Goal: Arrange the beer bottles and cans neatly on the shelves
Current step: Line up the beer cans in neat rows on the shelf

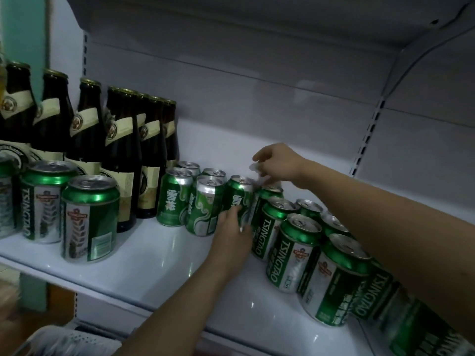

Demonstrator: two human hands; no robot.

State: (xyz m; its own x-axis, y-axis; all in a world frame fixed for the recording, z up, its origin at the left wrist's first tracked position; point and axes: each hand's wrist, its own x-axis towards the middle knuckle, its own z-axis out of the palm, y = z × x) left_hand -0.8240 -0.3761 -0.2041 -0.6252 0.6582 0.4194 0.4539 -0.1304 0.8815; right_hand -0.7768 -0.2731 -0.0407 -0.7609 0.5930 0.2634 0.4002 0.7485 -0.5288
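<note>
Tsingtao cans (295, 250) crowd beneath the right hand (279, 163); left hand (232, 228) apparently grips the upright green can (237, 196); right pinches something pale, unclear.

Shelf (154, 255) glossy white, back panel pale grey. Bottles (120, 155) dark brown, cream labels, gold caps. Tsingtao cans (88, 219) green and silver, white lettering, red-gold emblem. Middle cans (173, 199) green with white characters and swirls, silver tops.
</note>
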